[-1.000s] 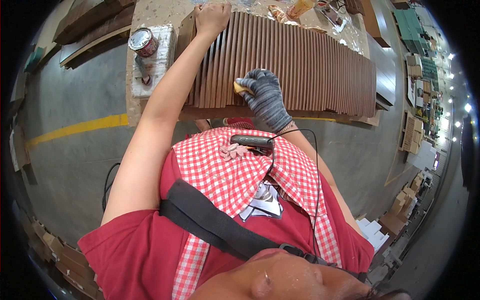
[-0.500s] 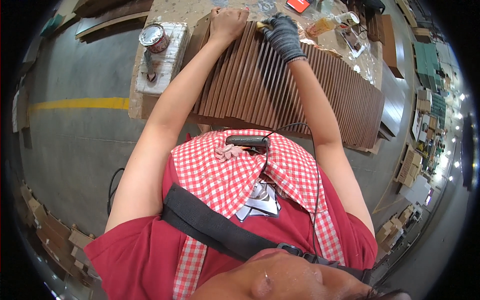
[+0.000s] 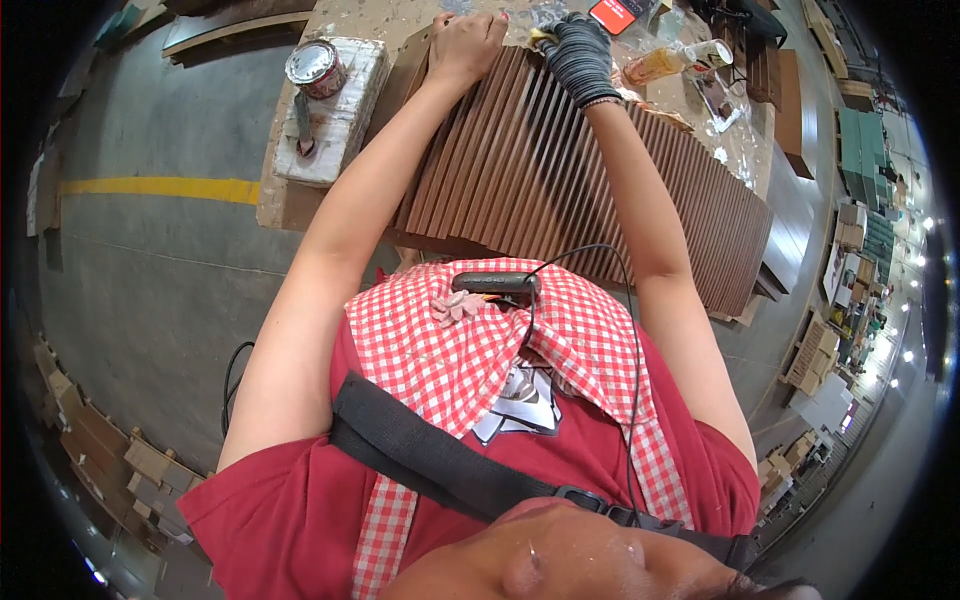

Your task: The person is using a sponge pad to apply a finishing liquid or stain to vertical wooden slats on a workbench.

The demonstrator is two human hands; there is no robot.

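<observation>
A long row of narrow brown slats [image 3: 520,150] lies packed side by side on the worktable before me. My bare left hand [image 3: 468,48] is curled at the far ends of the leftmost slats, its fingertips out of sight. To its right, my right hand [image 3: 578,62] wears a grey knit glove and pinches a small yellowish piece [image 3: 541,40], too little exposed to tell its kind. That hand is at the far edge of the slats, its fingers pointing away from me.
On the left, a paint-smeared white block [image 3: 345,125] carries an open can [image 3: 315,68] and a brush [image 3: 304,128]. A yellowish bottle [image 3: 655,66] lies beyond the slats, near a phone with a red screen [image 3: 612,14]. The worktable [image 3: 745,120] is spattered with paint.
My gloved right hand has slid a little farther away along the slats, with the yellowish piece still in its fingers. My left hand stays at about the same place on the slats.
</observation>
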